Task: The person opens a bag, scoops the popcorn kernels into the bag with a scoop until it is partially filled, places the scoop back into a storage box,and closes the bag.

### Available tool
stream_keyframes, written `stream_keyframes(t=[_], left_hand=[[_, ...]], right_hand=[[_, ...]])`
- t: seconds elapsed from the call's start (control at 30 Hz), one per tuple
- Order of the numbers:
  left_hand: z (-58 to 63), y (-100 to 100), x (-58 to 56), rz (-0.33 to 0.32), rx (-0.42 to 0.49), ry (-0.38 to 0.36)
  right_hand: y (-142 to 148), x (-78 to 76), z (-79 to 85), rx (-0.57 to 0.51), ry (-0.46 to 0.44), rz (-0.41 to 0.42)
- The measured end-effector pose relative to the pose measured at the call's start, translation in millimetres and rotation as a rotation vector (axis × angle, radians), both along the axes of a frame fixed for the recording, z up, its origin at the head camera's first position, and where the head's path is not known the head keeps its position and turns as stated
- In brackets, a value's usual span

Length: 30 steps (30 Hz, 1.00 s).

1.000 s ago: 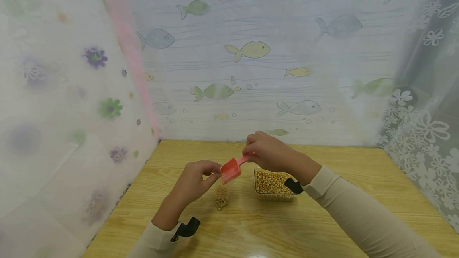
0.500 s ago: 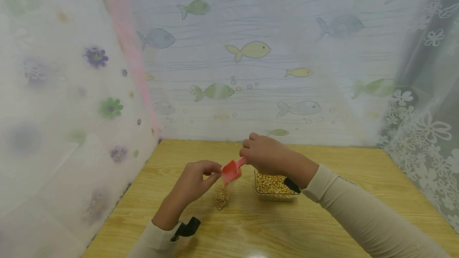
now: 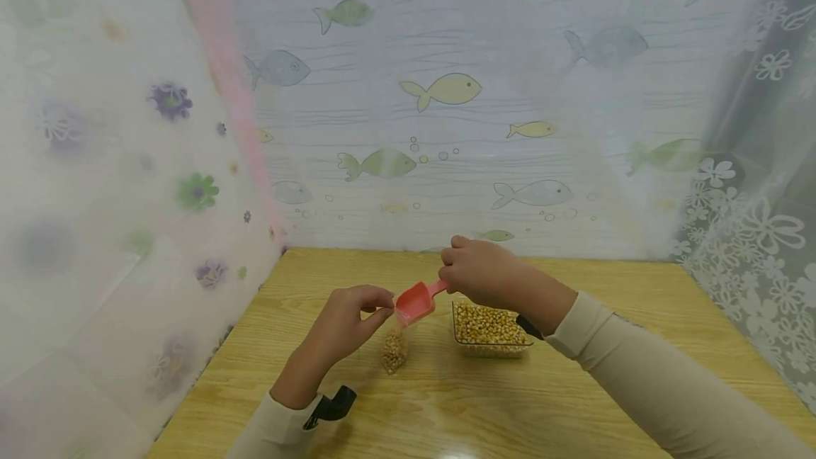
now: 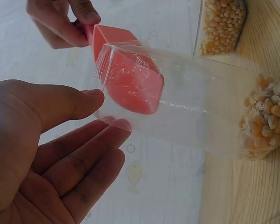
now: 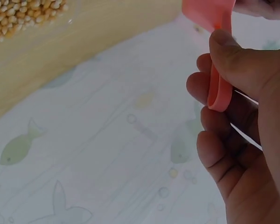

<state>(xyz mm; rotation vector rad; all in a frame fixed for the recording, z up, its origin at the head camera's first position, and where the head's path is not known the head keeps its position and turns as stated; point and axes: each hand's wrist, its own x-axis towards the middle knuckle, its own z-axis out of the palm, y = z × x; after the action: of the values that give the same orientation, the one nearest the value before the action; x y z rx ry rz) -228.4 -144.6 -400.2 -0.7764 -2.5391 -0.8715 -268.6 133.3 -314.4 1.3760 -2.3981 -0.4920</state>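
Observation:
My left hand (image 3: 344, 321) pinches the mouth edge of a clear plastic bag (image 4: 186, 102) between thumb and forefinger. Corn kernels (image 4: 268, 116) fill the bag's lower end, which hangs down by the table. With thumb and fingers, my right hand (image 3: 481, 271) grips the handle of a pink scoop (image 3: 414, 303). In the left wrist view the scoop's bowl reaches inside the bag's mouth and looks empty. The handle's looped end (image 5: 219, 93) shows between thumb and fingers in the right wrist view.
A clear rectangular container (image 3: 491, 351) of corn kernels stands on the wooden table (image 3: 574, 402), right of the bag and below the right hand. Sheer curtains printed with fish (image 3: 440, 88) and flowers (image 3: 197, 192) hang behind and at both sides.
The right hand and scoop shift slightly left, then back to the right, with the scoop's bowl staying at the bag's mouth. The left hand keeps its place.

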Motion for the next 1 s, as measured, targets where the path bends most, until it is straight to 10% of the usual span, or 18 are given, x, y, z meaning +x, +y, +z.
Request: stream_keyframes(t=[1.0], left_hand=[[1.8, 3.9, 11.8, 0.009, -0.012, -0.013]], right_hand=[[89.3, 0.9, -24.7, -0.177, 0.003, -0.007]])
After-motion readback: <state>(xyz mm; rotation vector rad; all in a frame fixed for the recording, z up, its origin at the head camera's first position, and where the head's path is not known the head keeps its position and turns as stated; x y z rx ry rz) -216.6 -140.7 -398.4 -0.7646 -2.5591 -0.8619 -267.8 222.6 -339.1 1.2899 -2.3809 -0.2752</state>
